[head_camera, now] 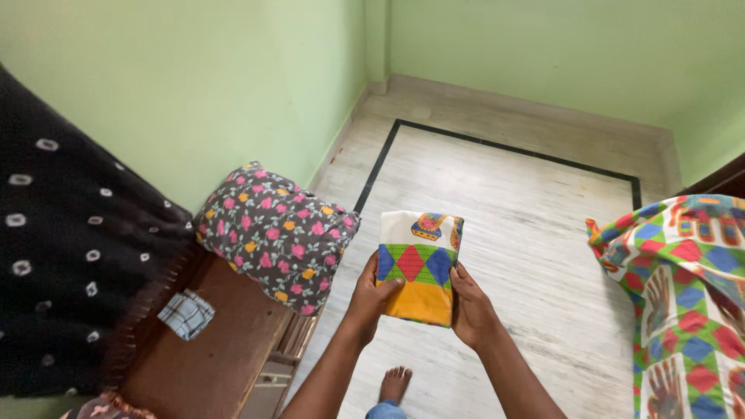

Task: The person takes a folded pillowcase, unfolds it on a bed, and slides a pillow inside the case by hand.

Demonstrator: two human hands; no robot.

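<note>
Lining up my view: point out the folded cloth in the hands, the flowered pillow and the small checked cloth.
Folded cloth [419,260], head view, on its diamond-patterned middle.
Flowered pillow [275,233], head view, on the centre of its dark cover.
Small checked cloth [186,314], head view, on its middle, lying on the brown wooden top.

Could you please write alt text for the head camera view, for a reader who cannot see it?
Both hands, left hand and right hand, hold a folded colourful cloth above a pale marble floor. At left, a floral pillow rests on a wooden bench; patterned fabric hangs at right.
</note>
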